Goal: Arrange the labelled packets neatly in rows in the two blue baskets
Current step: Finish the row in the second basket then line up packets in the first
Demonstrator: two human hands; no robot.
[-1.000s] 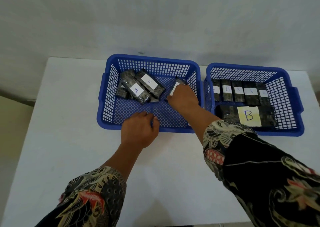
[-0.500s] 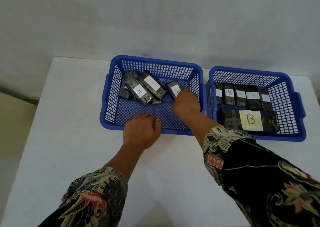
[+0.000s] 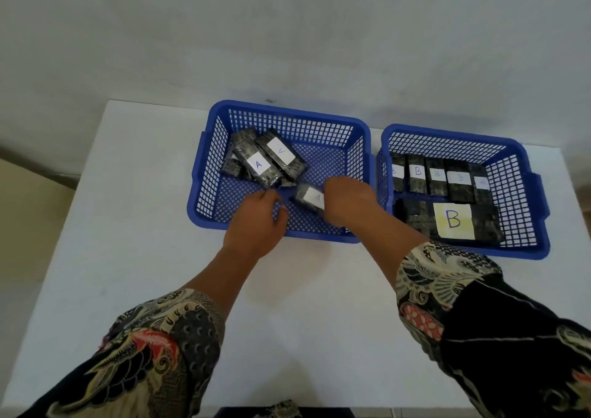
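Two blue baskets stand side by side on the white table. In the left basket (image 3: 204, 174) a loose pile of dark packets labelled A (image 3: 259, 165) lies at the back left. My right hand (image 3: 348, 200) grips one more dark packet with a white label (image 3: 308, 197) over the basket's front middle. My left hand (image 3: 259, 222) hovers at the front rim, fingers curled and slightly apart, just left of that packet. The right basket (image 3: 531, 194) holds a back row of packets labelled B (image 3: 436, 176) and a front stack under a yellow B card (image 3: 453, 220).
The white table (image 3: 96, 242) ends at a grey wall behind the baskets. Its left edge drops off to a beige floor. At the very bottom edge, a blue object with dark packets (image 3: 284, 411) peeks into view.
My right hand has pulled the labelled packet from the left basket's back right corner toward the front middle. My left hand has stayed at the front rim, lifting slightly.
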